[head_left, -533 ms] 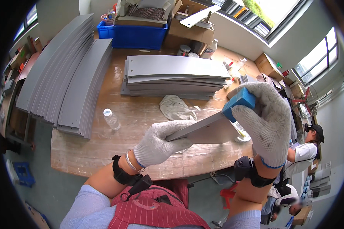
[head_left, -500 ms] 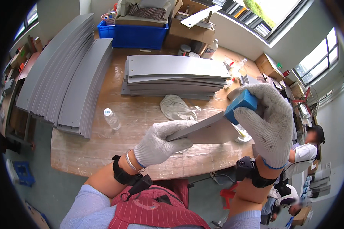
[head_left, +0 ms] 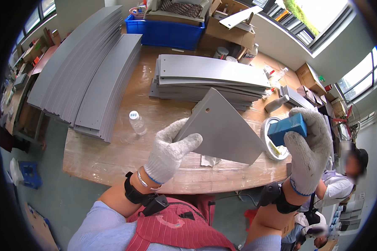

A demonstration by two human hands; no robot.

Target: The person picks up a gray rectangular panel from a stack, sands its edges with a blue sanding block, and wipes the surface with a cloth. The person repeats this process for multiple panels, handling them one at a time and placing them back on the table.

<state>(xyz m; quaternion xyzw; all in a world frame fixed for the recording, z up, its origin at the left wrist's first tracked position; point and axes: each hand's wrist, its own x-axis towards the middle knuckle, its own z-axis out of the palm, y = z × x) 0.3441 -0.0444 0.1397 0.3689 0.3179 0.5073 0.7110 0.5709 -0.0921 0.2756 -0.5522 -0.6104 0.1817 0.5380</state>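
Observation:
My left hand (head_left: 169, 150), in a white knit glove, grips a flat grey panel (head_left: 224, 131) by its left edge, thumb on the face towards me. The panel is tilted up above the table, and a small hole shows near its top corner. In my gloved right hand (head_left: 312, 146) a blue rectangular block (head_left: 287, 129) is held between thumb and fingers, just right of the panel and apart from it. Beneath the block, a round white container (head_left: 267, 146) is partly hidden. A small clear bottle with a white cap (head_left: 137, 123) stands left of my left hand.
Stacks of long grey panels lie at the left (head_left: 83, 71) and the back (head_left: 209, 69) of the wrapped table (head_left: 109, 167). Behind them are a blue bin (head_left: 165, 34) and a cardboard box (head_left: 228, 35). A white bottle (head_left: 276, 103) stands near my right hand. Two people are at the right.
The panel has turned from nearly edge-on to show its broad face. My right hand has moved the block down and right, off the panel's edge. The view has shifted slightly.

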